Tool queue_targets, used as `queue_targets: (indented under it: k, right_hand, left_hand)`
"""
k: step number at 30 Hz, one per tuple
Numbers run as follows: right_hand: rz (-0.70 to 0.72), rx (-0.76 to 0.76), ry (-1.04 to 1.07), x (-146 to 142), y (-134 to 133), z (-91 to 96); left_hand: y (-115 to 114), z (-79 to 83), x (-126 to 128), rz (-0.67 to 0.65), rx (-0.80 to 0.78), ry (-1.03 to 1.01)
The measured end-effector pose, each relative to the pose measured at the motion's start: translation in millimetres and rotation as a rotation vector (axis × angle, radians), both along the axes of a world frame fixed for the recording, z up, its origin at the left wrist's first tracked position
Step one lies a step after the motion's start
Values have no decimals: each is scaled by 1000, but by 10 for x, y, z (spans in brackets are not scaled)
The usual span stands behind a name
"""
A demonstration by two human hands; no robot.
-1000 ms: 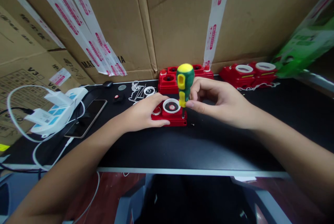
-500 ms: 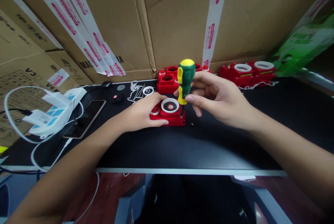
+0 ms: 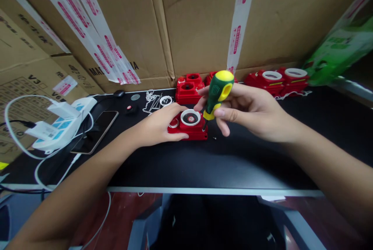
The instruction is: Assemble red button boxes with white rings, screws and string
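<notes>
My left hand (image 3: 161, 125) grips the left end of a red box-shaped housing (image 3: 192, 133) with a white ring (image 3: 190, 117) and a black centre on its top. Between the thumb and fingers of my right hand (image 3: 247, 112) is a green and yellow screwdriver (image 3: 219, 91), leaning to the right. Its dark tip points down at the right front corner of the housing, where a small shiny spot, perhaps a screw, shows. A tiny bright piece (image 3: 215, 138) lies on the black tabletop just right of the housing.
Several more red housings (image 3: 186, 94) stand along the cardboard (image 3: 198, 21) at the back, some with white rings (image 3: 295, 72) at the right. To the left are a phone (image 3: 96, 131), a white power strip (image 3: 67, 124) and cables. A loose white ring (image 3: 166, 101) lies behind my left hand.
The screwdriver has tipped from nearly upright to leaning right, its handle turned in my right fingers. Its tip stays at the same corner. My left hand keeps its hold on the housing.
</notes>
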State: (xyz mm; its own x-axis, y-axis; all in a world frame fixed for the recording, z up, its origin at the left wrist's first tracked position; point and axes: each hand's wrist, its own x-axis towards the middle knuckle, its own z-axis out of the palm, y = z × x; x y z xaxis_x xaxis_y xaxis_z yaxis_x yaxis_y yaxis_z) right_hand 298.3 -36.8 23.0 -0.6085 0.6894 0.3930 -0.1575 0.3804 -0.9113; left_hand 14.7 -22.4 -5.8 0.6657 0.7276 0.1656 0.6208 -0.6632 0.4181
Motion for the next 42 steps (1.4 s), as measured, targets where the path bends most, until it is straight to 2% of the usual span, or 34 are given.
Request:
queue_targets:
  k: [3, 9, 11, 18, 21, 23, 28, 30, 34, 39, 42]
  right_hand:
    - [35, -25, -4, -12, 9, 14]
    - [-202, -24, 66, -52, 90, -50]
    - [-219, -23, 60, -45, 102, -64]
    - [6, -18, -45, 29, 35, 7]
    - [32, -12, -49, 25, 35, 24]
    - [-7, -13, -31, 5, 54, 14]
    - [-234, 16, 32, -39, 108, -40]
    - [-251, 12, 28, -35, 115, -47]
    - [-186, -19, 8, -5, 99, -24]
    - [-21, -35, -31, -1, 30, 22]
    - [11, -26, -50, -12, -4, 31]
  left_hand:
    - [6, -8, -5, -4, 4, 1]
    - [-15, 41, 19, -14, -10, 3]
    - [-20, 47, 21, -16, -11, 1]
    - [-7, 19, 2, -4, -16, 5]
    - [-7, 16, -5, -3, -20, 5]
    - [-12, 23, -2, 0, -24, 4]
    - [-25, 50, 16, -9, -13, 7]
    - [-23, 50, 17, -9, -16, 6]
    - [-14, 27, 3, 2, -17, -5]
    - [-1, -2, -14, 1, -9, 1]
    - [4, -4, -12, -22, -6, -6]
